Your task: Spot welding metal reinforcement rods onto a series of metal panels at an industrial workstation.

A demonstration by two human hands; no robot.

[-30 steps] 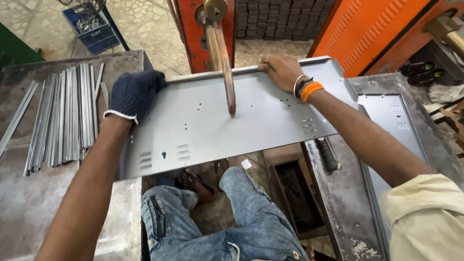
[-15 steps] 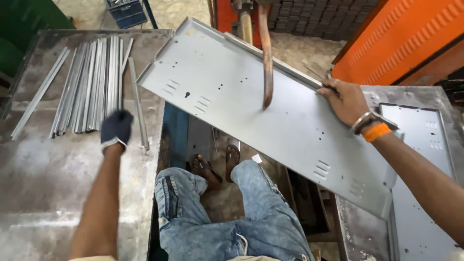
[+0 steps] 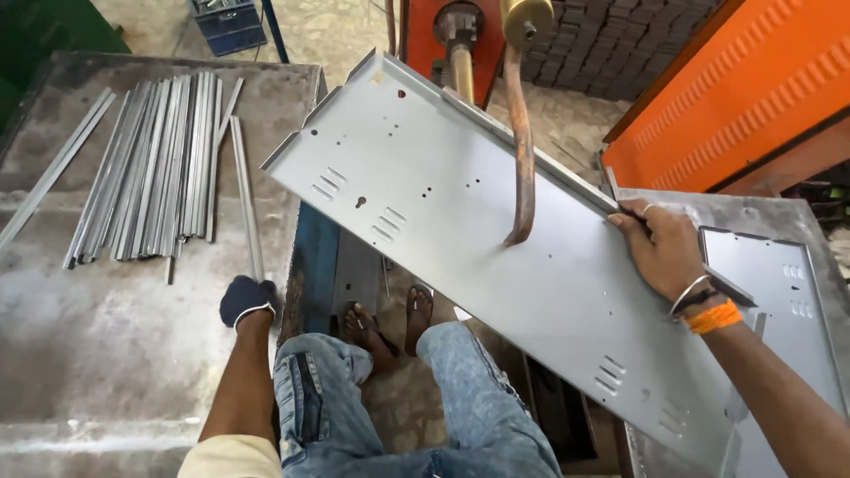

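Running diagonally, the sheet-metal panel [image 3: 496, 265] has its long axis from upper left to lower right. Right hand [image 3: 660, 248] grips its far edge; gloved left hand [image 3: 248, 299] rests closed on the worktop [image 3: 106, 354].

The scene is viewed steeply downward from a single head-worn camera, close above the person's knees. The metal table [image 3: 106, 354] is seen at left and the grey sheet panel [image 3: 496, 265] ahead.
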